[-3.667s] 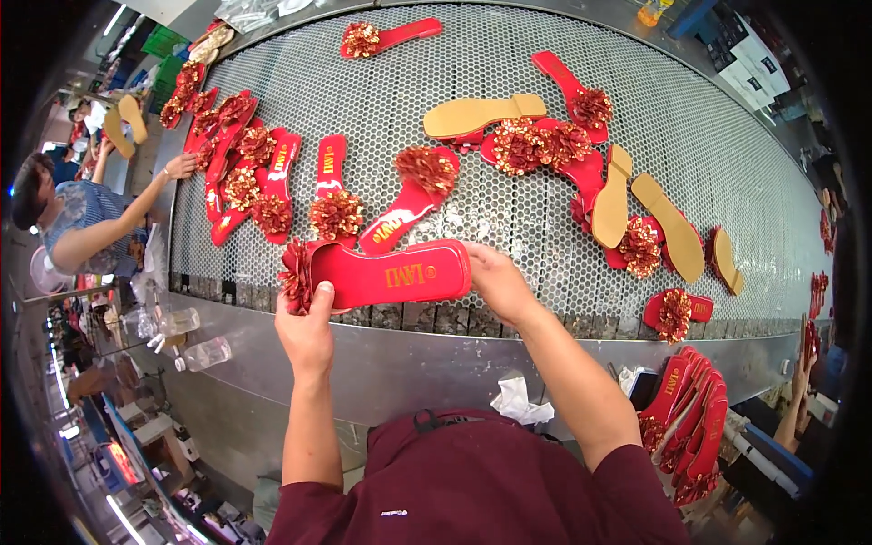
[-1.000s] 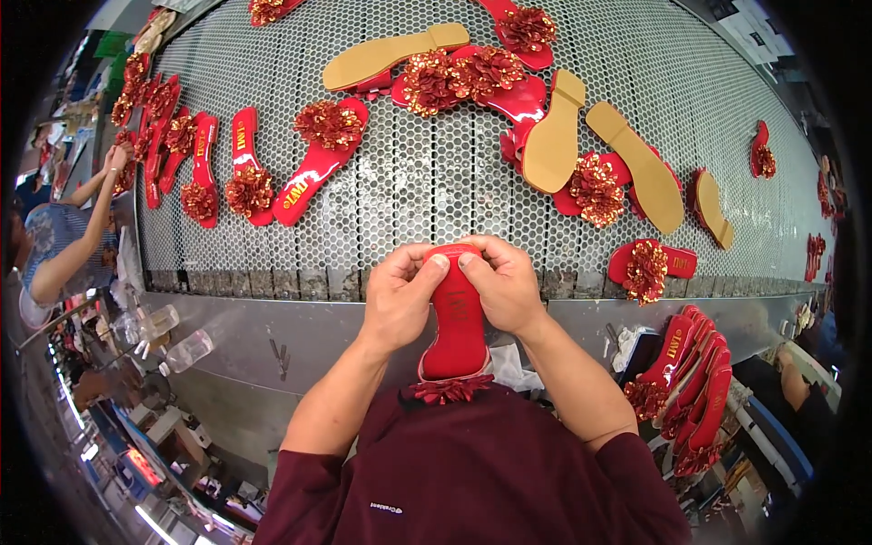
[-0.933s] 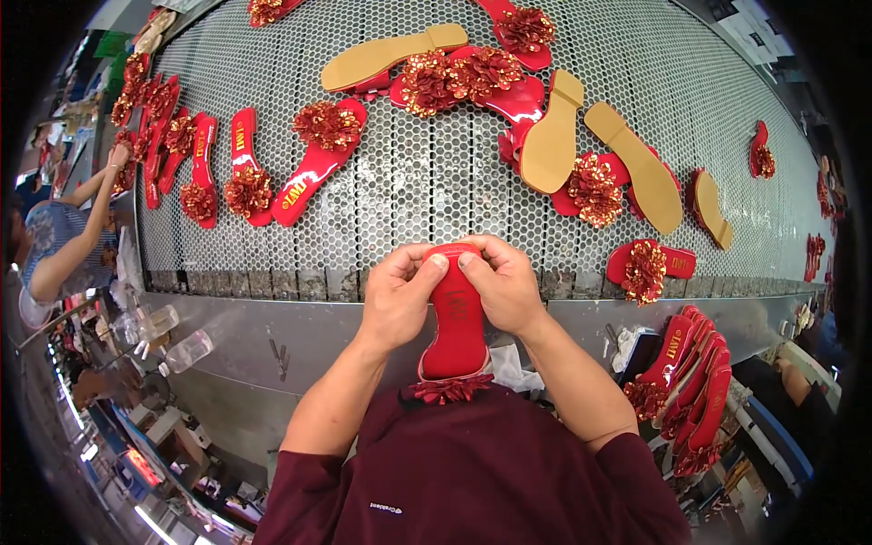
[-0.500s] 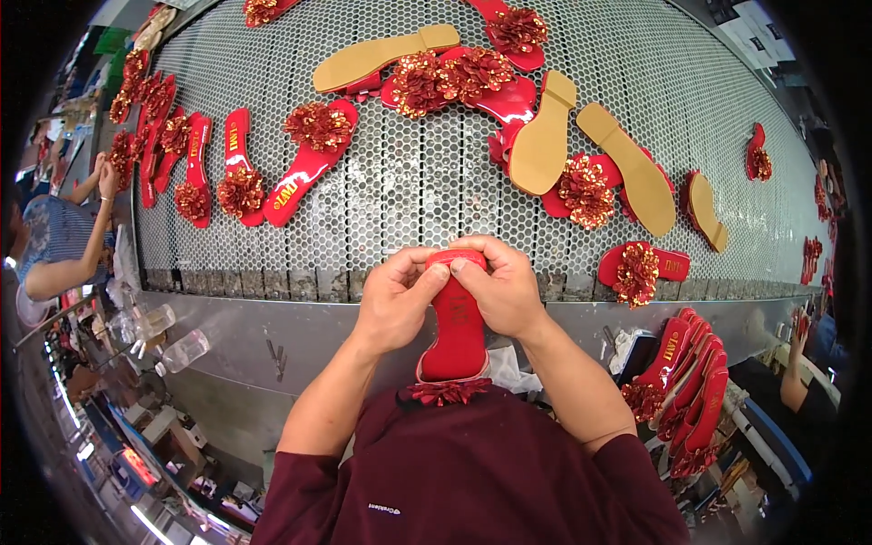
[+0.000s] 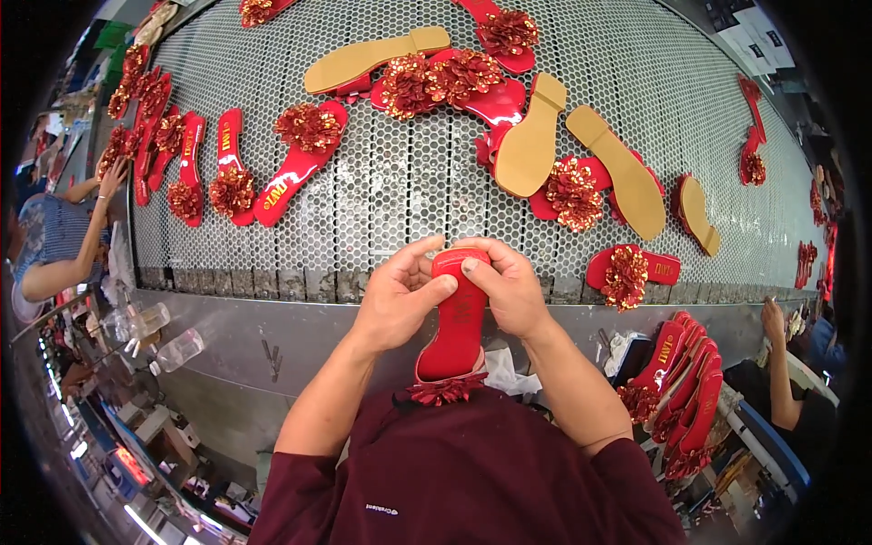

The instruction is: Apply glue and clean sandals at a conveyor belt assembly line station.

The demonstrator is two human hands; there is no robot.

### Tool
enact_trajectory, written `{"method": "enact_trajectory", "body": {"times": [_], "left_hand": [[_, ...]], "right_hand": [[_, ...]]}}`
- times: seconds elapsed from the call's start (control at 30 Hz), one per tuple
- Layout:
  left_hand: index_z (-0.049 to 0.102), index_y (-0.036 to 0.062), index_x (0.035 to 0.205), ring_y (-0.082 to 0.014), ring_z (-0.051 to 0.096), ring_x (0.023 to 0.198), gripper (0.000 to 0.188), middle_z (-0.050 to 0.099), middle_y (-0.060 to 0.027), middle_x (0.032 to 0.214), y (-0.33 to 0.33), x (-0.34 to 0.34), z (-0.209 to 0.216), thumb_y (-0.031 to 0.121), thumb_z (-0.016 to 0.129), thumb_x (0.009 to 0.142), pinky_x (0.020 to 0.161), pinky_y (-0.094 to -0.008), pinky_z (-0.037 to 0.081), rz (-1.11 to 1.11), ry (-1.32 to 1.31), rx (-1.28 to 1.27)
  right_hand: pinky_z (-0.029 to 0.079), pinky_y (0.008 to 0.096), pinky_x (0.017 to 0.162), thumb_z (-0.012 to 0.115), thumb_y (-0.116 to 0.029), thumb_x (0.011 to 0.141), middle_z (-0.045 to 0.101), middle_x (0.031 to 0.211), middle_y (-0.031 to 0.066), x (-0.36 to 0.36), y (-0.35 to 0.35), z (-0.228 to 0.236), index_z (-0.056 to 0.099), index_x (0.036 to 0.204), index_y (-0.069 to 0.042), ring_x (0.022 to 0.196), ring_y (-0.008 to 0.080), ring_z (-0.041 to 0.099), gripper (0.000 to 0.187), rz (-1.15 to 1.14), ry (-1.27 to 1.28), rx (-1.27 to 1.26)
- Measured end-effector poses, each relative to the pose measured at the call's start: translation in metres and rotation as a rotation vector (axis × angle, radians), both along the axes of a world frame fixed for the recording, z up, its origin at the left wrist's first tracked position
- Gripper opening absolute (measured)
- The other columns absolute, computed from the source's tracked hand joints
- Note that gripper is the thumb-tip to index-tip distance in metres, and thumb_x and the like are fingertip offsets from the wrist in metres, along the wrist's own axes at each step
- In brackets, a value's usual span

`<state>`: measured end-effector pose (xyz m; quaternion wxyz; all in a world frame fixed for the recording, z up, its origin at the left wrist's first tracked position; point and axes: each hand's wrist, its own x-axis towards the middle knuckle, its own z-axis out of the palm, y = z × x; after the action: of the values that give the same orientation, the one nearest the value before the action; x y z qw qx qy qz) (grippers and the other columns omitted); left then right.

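Observation:
A red flat sandal (image 5: 460, 320) is held upright in front of my chest, its heel end away from me and its dark red flower (image 5: 446, 390) close to my shirt. My right hand (image 5: 510, 289) grips the heel, thumb pressed on the insole and fingers behind. At the other edge, my left hand (image 5: 401, 295) pinches the heel's side between its thumb and bent fingers. Just beyond, on the perforated metal conveyor (image 5: 386, 195), lie several like sandals. Some show tan soles, such as the upturned sandal (image 5: 527, 136); the sandal at the right (image 5: 627, 275) lies flower up.
A stack of red sandals (image 5: 677, 391) stands at my right, beside a dark phone-like object (image 5: 633, 357). Clear plastic bottles (image 5: 177, 351) lie at the left on the grey ledge (image 5: 318, 341). A co-worker's arm (image 5: 86, 232) reaches toward sandals at left; another person's arm (image 5: 778, 363) is at right.
Sandals on the conveyor have shifted slightly left. My left thumb has slid outward to the heel's edge. The left co-worker's hand has moved onto the sandals; the right person's arm has risen.

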<state>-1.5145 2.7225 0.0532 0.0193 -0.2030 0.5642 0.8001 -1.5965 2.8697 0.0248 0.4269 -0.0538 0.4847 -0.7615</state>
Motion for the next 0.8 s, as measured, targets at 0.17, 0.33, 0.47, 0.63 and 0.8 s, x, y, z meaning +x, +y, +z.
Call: {"method": "enact_trajectory", "body": {"times": [0.17, 0.33, 0.47, 0.63, 0.8], "left_hand": [[0.053, -0.0022, 0.124, -0.0078, 0.061, 0.084, 0.037, 0.066, -0.0067, 0.100, 0.004, -0.001, 0.003, 0.005, 0.061, 0.089, 0.076, -0.0235, 0.050, -0.039, -0.040, -0.133], [0.055, -0.0018, 0.121, -0.0065, 0.060, 0.081, 0.034, 0.066, -0.0053, 0.097, 0.010, -0.001, 0.000, 0.006, 0.061, 0.089, 0.073, -0.0221, 0.050, -0.020, -0.008, -0.179], [0.056, -0.0018, 0.120, -0.0061, 0.060, 0.080, 0.033, 0.066, -0.0050, 0.096, 0.013, -0.003, -0.001, 0.006, 0.061, 0.089, 0.072, -0.0217, 0.049, -0.013, 0.004, -0.168], [0.057, -0.0023, 0.117, -0.0061, 0.060, 0.080, 0.029, 0.066, -0.0052, 0.096, 0.019, -0.006, -0.003, 0.006, 0.061, 0.090, 0.072, -0.0215, 0.050, -0.007, 0.024, -0.195], [0.056, -0.0036, 0.117, -0.0086, 0.062, 0.084, 0.029, 0.065, -0.0066, 0.097, 0.016, -0.016, -0.007, 0.006, 0.060, 0.091, 0.074, -0.0233, 0.051, 0.041, 0.000, -0.102]], "right_hand": [[0.050, 0.0264, 0.083, 0.056, -0.008, 0.093, 0.063, 0.107, 0.0081, 0.001, 0.005, -0.002, 0.053, 0.121, 0.003, 0.095, 0.0106, 0.060, 0.030, -0.023, -0.003, -0.039], [0.048, 0.0280, 0.088, 0.055, -0.004, 0.092, 0.063, 0.108, 0.0080, -0.001, 0.010, 0.006, 0.052, 0.122, 0.003, 0.098, 0.0115, 0.059, 0.031, -0.019, 0.070, -0.025], [0.050, 0.0268, 0.083, 0.056, -0.005, 0.092, 0.062, 0.107, 0.0075, -0.004, 0.012, 0.004, 0.054, 0.118, 0.003, 0.095, 0.0107, 0.059, 0.028, -0.021, 0.099, -0.035], [0.051, 0.0265, 0.081, 0.055, -0.003, 0.091, 0.063, 0.102, 0.0067, -0.008, 0.013, 0.006, 0.058, 0.110, 0.003, 0.091, 0.0103, 0.060, 0.020, -0.022, 0.156, -0.005], [0.051, 0.0244, 0.074, 0.057, -0.006, 0.091, 0.065, 0.097, 0.0052, -0.017, 0.002, -0.004, 0.059, 0.108, 0.002, 0.085, 0.0098, 0.061, 0.020, -0.018, 0.071, 0.000]]}}
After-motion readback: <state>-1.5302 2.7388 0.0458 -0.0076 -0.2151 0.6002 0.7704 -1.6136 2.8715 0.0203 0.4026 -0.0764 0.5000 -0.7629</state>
